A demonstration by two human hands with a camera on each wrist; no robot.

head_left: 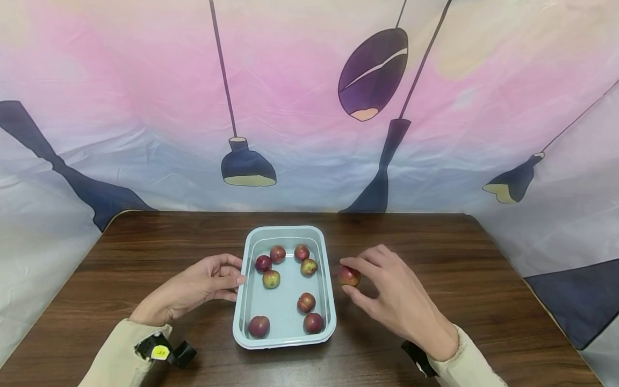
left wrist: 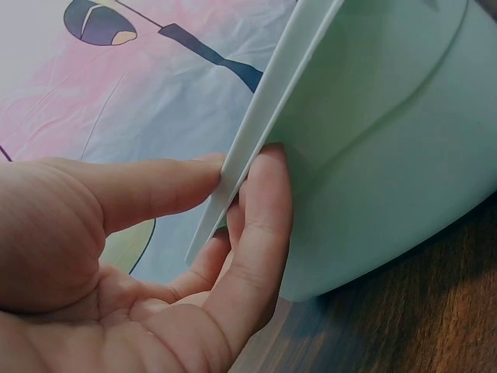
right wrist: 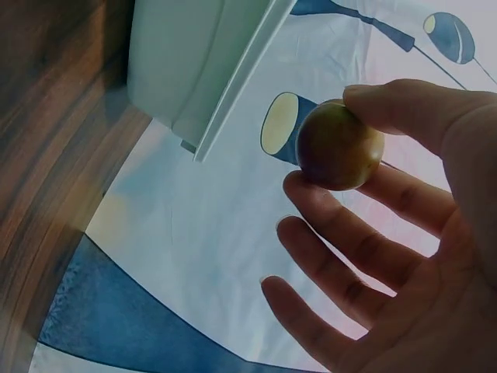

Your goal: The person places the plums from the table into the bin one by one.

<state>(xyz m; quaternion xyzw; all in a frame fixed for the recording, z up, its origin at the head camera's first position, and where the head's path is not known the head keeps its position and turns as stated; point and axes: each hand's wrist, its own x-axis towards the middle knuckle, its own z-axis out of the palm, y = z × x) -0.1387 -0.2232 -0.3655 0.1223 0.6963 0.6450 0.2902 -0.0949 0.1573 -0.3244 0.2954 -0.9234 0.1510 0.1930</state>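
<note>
A pale blue-green plastic tray [head_left: 285, 339] holds several red and yellow-green plums, among them a dark red plum [head_left: 259, 326] at its near left corner and a yellowish plum [head_left: 271, 279] toward the middle. My left hand [head_left: 208, 282] pinches the tray's left rim, thumb on top and fingers beneath, as the left wrist view shows up close. Just off the tray's right side, my right hand [head_left: 394, 290] holds another plum [right wrist: 340, 146] between thumb and fingertips. In the right wrist view the lower fingers spread away from that fruit.
The tray stands on a dark wood-grain table [head_left: 193, 236]. Behind the table hangs a pastel cloth [head_left: 300, 97] printed with dark lamps, which also drapes along both sides. Black straps with small devices [head_left: 166, 350] sit at the wrists over light sleeves.
</note>
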